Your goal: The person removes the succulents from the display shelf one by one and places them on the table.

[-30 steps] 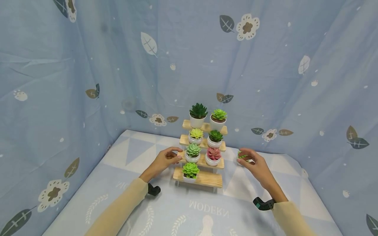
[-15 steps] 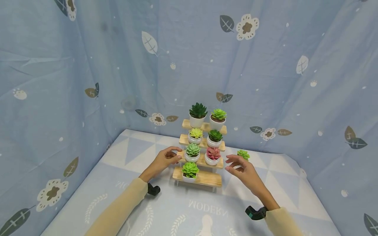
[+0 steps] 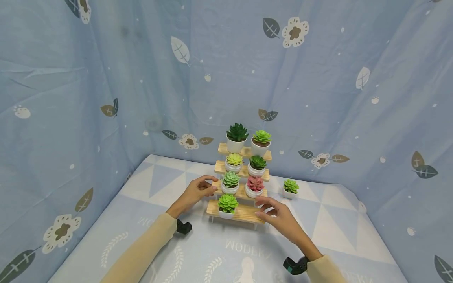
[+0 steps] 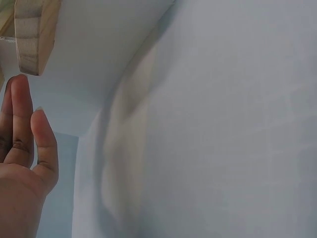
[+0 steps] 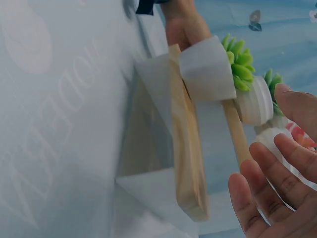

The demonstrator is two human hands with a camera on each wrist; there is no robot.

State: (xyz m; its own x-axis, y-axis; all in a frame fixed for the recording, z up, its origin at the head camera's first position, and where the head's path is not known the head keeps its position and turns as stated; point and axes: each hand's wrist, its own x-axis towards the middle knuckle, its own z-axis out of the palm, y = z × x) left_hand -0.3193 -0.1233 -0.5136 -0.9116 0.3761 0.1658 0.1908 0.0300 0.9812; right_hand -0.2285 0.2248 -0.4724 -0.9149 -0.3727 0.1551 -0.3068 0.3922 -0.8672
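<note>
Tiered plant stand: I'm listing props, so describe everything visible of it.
The stand has four wood-grained planks stepped upward on pale supports. Upright on the table, it bears seven potted succulents: one on the lowest plank, two on each above. The left hand is at its left side, the right hand near its lowest plank; contact unclear.

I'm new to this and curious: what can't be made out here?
Right wrist view: fingers of the left hand, hidden behind a white pot and the wooden stand.
Right wrist view: part of the red plant, covered by the right hand.
Left wrist view: most of the wooden stand, cut off at the top-left corner.
</note>
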